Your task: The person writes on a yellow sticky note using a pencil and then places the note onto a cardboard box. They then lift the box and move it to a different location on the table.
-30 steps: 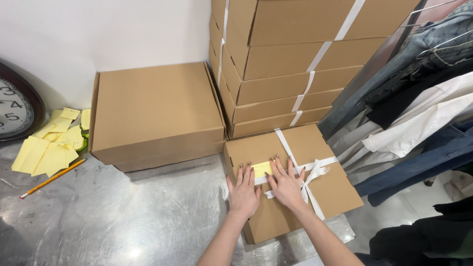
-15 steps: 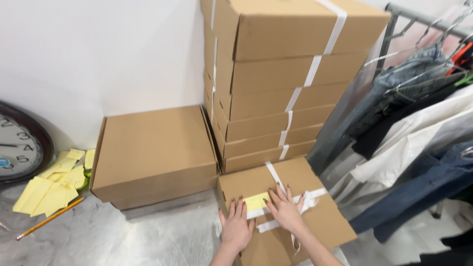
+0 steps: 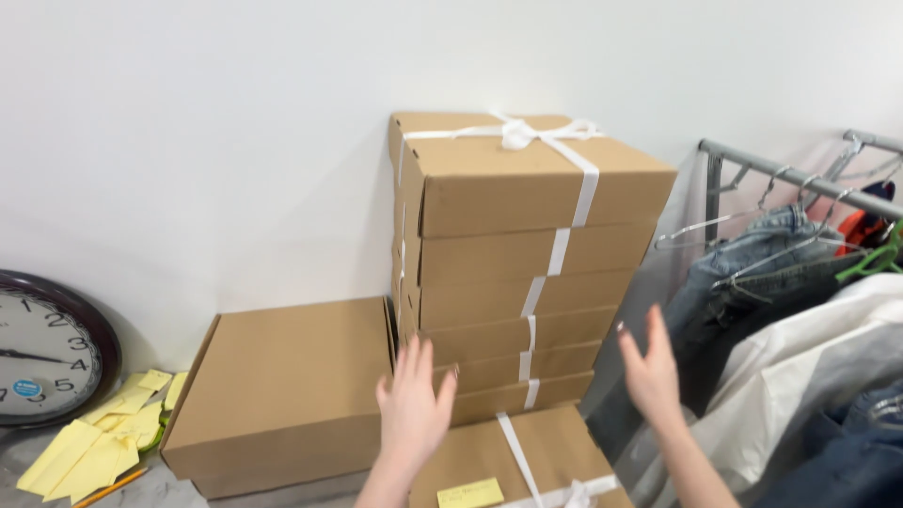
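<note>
Cardboard everywhere, and the tall stack of flat brown cardboard boxes bound with white ribbon (image 3: 513, 273) stands dead centre, backed up against the white wall (image 3: 235, 141), which keeps it square and steady. The ribbon runs down its front face and crosses in a bow on the top box, tying the pile into one bundle. Both hands hang in the air on either side of the pile's lower part: the left hand (image 3: 414, 404) is spread wide, fingers apart, in front of the lower boxes at the left corner, and the right hand (image 3: 649, 372) is open too, palm turned inward, just off the right edge. Neither one grips anything; both are empty and released, and I cannot tell whether the left fingertips actually touch cardboard.

Below them, at the bottom edge, lies a single flat brown box with a white ribbon and a yellow note on its lid (image 3: 517, 470), just in front of the pile. To the left rests a larger plain brown cardboard box (image 3: 282, 395), unribboned, snug beside the stack. Further left, loose yellow paper slips (image 3: 94, 447) are scattered near a round dark-rimmed wall clock (image 3: 42, 348) leaning on the wall. Off right, jeans and pale garments on a metal clothes rail (image 3: 800, 273) hang close by.
</note>
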